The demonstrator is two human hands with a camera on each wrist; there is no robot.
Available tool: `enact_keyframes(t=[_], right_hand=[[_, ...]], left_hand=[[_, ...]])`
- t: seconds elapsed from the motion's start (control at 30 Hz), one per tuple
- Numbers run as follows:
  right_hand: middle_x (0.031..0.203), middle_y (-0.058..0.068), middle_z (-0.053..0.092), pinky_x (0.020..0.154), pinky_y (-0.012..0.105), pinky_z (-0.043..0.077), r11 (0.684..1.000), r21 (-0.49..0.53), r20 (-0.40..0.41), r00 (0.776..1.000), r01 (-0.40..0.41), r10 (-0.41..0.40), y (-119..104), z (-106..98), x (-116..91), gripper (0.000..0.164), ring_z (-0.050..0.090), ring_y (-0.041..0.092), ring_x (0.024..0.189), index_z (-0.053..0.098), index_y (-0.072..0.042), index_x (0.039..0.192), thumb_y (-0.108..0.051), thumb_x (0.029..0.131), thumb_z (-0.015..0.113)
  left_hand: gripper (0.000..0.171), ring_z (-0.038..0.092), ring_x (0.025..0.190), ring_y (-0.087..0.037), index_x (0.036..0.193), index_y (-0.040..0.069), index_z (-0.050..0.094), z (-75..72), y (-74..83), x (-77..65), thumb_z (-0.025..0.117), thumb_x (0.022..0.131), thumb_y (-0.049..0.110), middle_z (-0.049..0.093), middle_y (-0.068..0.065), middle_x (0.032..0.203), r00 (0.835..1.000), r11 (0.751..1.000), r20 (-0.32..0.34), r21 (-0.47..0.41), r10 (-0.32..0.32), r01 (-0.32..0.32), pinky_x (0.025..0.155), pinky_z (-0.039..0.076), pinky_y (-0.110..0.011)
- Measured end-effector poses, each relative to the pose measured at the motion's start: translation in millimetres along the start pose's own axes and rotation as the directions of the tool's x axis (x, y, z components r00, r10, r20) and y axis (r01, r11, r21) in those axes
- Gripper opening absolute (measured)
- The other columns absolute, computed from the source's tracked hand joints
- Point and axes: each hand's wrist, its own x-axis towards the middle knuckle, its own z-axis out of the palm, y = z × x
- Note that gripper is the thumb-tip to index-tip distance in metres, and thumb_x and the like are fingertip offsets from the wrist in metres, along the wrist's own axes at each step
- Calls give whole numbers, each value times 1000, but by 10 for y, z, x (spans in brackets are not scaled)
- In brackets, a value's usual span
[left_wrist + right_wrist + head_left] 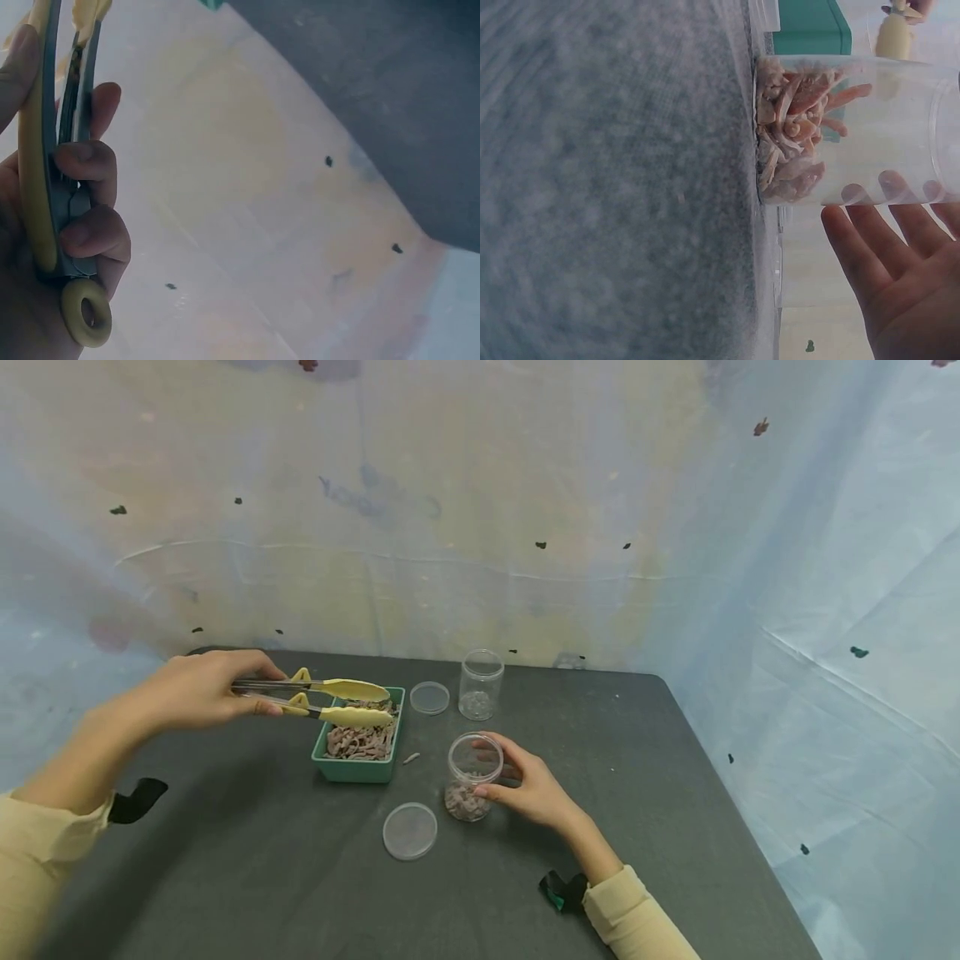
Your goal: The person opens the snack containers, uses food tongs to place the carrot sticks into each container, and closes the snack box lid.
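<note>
My left hand (198,689) grips a pair of tongs (356,717) with yellow scalloped tips, held apart over the green tub (352,772). Inside that tub lie pinkish-brown shredded strips (360,743). Fingers wrap the tongs' handle in the left wrist view, with a yellow ring (86,313) at its end. My right hand (532,785) holds a clear open jar (474,760) from its right side, thumb in front and fingers behind. Similar strips (795,127) fill the lower part of this jar, which stands upright on the table.
A second clear jar (482,681) stands behind, with a little material at its bottom. One round clear lid (430,697) lies beside it, and another lid (409,832) lies nearer me. A loose strip (411,758) is on the dark table (300,877). Sheeting (450,527) rises behind.
</note>
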Motion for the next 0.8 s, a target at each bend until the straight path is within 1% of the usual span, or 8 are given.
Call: enact_keyframes(t=[0.17,0.23,0.3,0.43,0.47,0.6,0.67,0.8], right_hand=[[151,8,56,106,51,50,1000,1,-3,1000,4,-4,9,-2,-1,76,56,29,138,42,-19,159,-14,94,80],[151,9,56,106,53,49,1000,1,-2,1000,8,-8,17,2,-1,76,55,30,138,42,-19,159,-13,94,80],[152,10,55,105,55,49,1000,4,0,1000,11,-11,21,6,-2,76,55,31,138,42,-19,159,-13,94,80],[152,10,55,106,57,48,1000,11,3,1000,12,-12,30,13,-9,75,55,33,138,42,-18,159,-14,94,80],[152,9,55,106,57,47,1000,11,4,1000,12,-12,30,13,-10,76,55,33,138,42,-19,159,-14,94,80],[152,8,55,107,57,47,1000,11,7,1000,12,-13,21,10,-11,76,55,32,139,41,-19,160,-15,95,80],[152,8,55,107,56,47,1000,10,8,1000,11,-11,12,7,-10,76,54,31,139,41,-19,160,-15,95,80],[153,9,54,107,53,48,1000,10,12,1000,12,-12,10,-1,-12,75,54,31,139,40,-19,160,-18,96,79]], left_hand=[[62,70,93,-19,135,20,67,59,-112,89,72,91,63,68,-10,132,999,999,34,38,-1,0,63,50,-39],[65,70,91,-17,138,20,66,89,-137,138,73,90,64,67,-11,134,999,999,54,47,3,-5,65,51,-40],[68,70,93,-18,139,18,65,118,-150,186,74,89,62,66,-12,135,997,999,76,45,16,-19,68,53,-44],[73,70,101,-25,142,14,64,169,-168,295,76,88,61,64,-15,137,991,998,126,43,48,-54,75,55,-53],[74,70,100,-25,143,14,63,179,-168,323,77,87,60,63,-15,136,989,997,138,43,56,-62,75,55,-53],[80,68,105,-30,145,13,61,205,-150,430,79,84,61,60,-15,138,981,996,179,35,70,-77,76,54,-55],[82,67,110,-34,146,12,61,209,-134,480,81,83,60,59,-16,139,977,996,199,26,76,-83,79,54,-57],[83,59,123,-47,146,9,60,200,-98,566,83,82,57,56,-21,143,967,996,237,7,89,-94,88,51,-64]])
